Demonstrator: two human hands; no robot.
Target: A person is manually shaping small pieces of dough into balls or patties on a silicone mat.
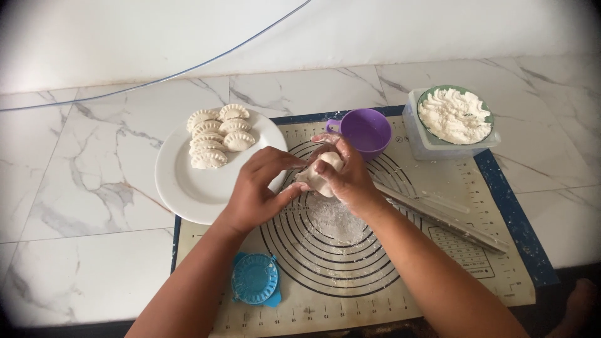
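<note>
My left hand [258,188] and my right hand [347,178] meet above a cream baking mat [438,263] printed with dark rings. Between them sits a pale lump of dough [320,174]; both hands pinch it with their fingertips. The right hand is dusted with flour. A white plate [188,188] lies just left of my left hand and carries several crimped, half-moon dumplings [216,134]. A blue round dumpling press [255,279] lies shut on the mat under my left forearm.
A purple cup [366,131] stands right behind my hands. A green bowl of white flour [455,116] rests in a clear tub at the back right. A clear rolling pin [447,219] lies slantwise on the mat's right side. Marble floor surrounds the mat.
</note>
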